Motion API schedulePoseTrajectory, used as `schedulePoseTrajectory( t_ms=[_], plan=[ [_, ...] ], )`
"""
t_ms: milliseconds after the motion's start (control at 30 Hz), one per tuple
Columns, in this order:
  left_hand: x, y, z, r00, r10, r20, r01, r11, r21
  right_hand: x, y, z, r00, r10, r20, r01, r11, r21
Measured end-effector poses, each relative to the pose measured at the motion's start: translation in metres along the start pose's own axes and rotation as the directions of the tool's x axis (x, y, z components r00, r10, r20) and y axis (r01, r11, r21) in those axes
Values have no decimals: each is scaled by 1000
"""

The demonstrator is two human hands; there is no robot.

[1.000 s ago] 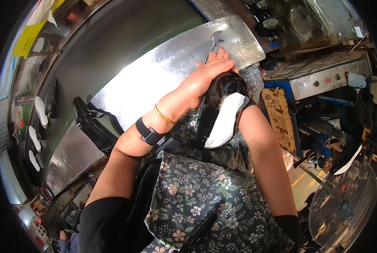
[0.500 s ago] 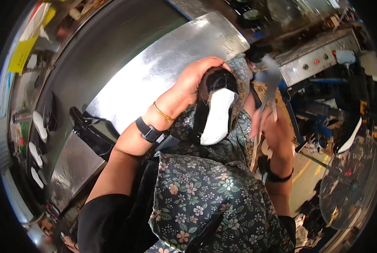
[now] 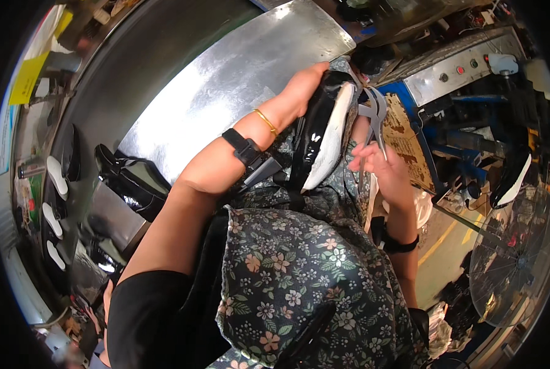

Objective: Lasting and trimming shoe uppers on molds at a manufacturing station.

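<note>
A glossy black shoe [image 3: 312, 138] lies over my lap with its white underside [image 3: 331, 144] turned toward the right. My left hand [image 3: 307, 86] is wrapped around its far end, the fingers partly hidden behind it. In my right hand [image 3: 384, 169] is a pair of metal pincers [image 3: 379, 120], gripped by the handles. Their curved jaws are close to the shoe's far right edge; whether they touch it I cannot tell. Beneath the shoe is a dark floral apron [image 3: 293, 270] covering my lap.
A shiny metal tabletop [image 3: 225, 80] extends ahead to the left, with another black shoe [image 3: 133, 181] at its near edge. Several white-soled shoes line the far left. A control box with buttons [image 3: 462, 64] and a round fan guard [image 3: 515, 264] are at right. Someone's arm shows at lower left.
The shoe has been tilted, so its white underside faces more to the right. The pincers have come nearer its far edge. A black shoe has appeared at lower left.
</note>
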State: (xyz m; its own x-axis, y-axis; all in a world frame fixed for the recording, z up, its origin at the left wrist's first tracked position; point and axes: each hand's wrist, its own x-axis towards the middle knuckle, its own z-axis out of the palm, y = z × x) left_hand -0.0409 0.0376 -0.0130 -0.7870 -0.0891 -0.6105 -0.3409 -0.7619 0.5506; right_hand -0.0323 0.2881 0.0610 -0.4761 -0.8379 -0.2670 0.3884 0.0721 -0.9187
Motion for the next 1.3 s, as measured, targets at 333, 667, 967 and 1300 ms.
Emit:
schedulePoseTrajectory(
  t_ms=[333,667,967,1300],
  plan=[
    [20,-14,23,997,57,56,-65,986,156,-36,-9,12,982,-184,-27,100,646,-756],
    [-94,-83,17,915,73,397,-404,210,891,-49,112,-24,678,-175,-714,195,979,-55],
    [-106,-20,-9,957,-125,261,-240,158,958,-96,29,-4,936,101,-338,-223,912,-345],
    [-139,-68,-36,963,-73,261,-190,505,842,-72,14,3,853,520,41,-472,804,-362]
  ],
)
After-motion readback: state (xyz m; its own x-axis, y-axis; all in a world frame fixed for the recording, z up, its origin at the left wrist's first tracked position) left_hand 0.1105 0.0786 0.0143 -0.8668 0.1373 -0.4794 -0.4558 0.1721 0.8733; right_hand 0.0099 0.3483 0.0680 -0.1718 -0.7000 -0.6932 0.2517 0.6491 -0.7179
